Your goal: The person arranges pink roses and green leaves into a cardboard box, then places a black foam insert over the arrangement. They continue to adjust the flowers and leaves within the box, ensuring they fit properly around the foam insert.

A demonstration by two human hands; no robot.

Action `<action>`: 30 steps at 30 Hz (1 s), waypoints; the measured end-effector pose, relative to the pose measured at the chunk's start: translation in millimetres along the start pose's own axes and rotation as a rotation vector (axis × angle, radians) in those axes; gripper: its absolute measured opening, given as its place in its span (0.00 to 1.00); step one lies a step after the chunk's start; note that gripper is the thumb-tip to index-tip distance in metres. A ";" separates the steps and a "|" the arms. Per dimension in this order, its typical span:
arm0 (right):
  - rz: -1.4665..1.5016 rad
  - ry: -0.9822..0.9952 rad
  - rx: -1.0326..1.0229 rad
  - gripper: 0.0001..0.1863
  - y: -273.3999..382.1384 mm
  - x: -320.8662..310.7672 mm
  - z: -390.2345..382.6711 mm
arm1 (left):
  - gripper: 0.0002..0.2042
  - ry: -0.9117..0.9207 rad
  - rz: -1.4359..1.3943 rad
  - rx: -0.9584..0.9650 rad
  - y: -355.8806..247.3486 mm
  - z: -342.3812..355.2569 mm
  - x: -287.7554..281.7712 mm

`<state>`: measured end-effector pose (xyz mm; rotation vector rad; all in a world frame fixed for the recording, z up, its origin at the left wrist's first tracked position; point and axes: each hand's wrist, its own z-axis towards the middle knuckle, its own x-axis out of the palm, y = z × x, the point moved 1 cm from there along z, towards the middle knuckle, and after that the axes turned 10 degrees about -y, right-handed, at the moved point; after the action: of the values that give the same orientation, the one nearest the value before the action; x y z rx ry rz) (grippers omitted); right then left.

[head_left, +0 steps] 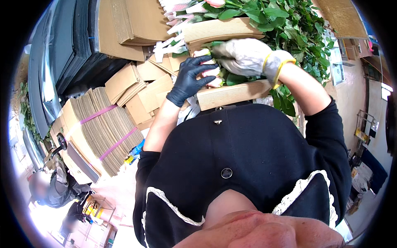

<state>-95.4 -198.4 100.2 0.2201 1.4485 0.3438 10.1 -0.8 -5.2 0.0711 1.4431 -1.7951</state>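
Observation:
My left hand [191, 80], in a black glove, curls its fingers over pale pink-and-green rose heads [209, 72] in a row between corrugated cardboard pieces. My right hand [242, 56], in a grey-white glove with a yellow-edged cuff, lies just right of them with bent fingers pressed among green stems and leaves; what it grips is hidden. One cardboard strip [231, 93] runs below both hands, another [221, 31] above. Leafy stems [295, 41] spread to the right, and more roses in white wrapping [178, 16] lie at the top.
Flat cardboard sheets [147, 91] cover the upper left, beside a strapped cardboard stack [97, 130] and tall dark sheet stacks [62, 49]. At lower left are two other people [53, 190], [72, 219] near a metal rack [101, 206]. A trolley [364, 128] stands at right.

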 end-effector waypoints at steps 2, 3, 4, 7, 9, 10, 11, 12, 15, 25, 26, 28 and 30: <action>-0.132 -0.086 0.104 0.11 9.6 -0.8 10.3 | 0.19 -0.049 -0.003 0.005 3.3 3.6 10.9; -0.225 0.020 0.240 0.09 8.2 13.3 15.7 | 0.20 -0.057 0.042 0.071 5.3 7.3 13.8; -0.260 0.085 0.281 0.10 8.8 17.9 21.0 | 0.21 -0.057 0.028 0.055 4.9 8.7 13.3; -0.295 0.199 0.288 0.11 12.2 8.5 23.1 | 0.23 -0.030 0.126 0.069 -1.6 13.2 10.0; -0.306 0.223 0.282 0.12 13.3 4.9 21.5 | 0.23 0.036 0.363 0.172 -7.2 19.4 4.3; -0.316 0.224 0.293 0.11 12.2 7.6 20.9 | 0.24 0.040 0.422 0.206 -10.5 20.8 -0.8; -0.325 0.225 0.305 0.11 11.4 9.6 20.6 | 0.25 0.041 0.447 0.237 -12.9 23.7 -3.8; -0.319 0.232 0.319 0.12 11.0 10.0 20.4 | 0.25 0.036 0.468 0.264 -14.4 26.5 -3.5; -0.351 0.238 0.319 0.12 15.0 6.6 16.1 | 0.26 0.059 0.294 0.237 1.7 33.0 2.8; -0.435 -0.582 0.388 0.15 -33.0 -49.6 25.6 | 0.15 0.021 -0.082 0.088 22.8 36.2 21.8; -0.480 -0.451 0.420 0.14 -56.5 -44.3 31.8 | 0.16 0.038 -0.088 0.064 21.4 37.9 22.2; -0.603 -0.431 0.404 0.08 -54.2 -47.0 37.3 | 0.24 0.044 -0.202 -0.105 2.4 42.1 9.8; -0.610 -0.671 0.195 0.03 -20.4 -60.2 11.9 | 0.28 0.016 -0.229 -0.180 -6.5 38.1 2.1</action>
<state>-86.8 -238.4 150.3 0.0311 0.8195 -0.3502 21.0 -33.7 12.0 -0.1791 1.6742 -1.8378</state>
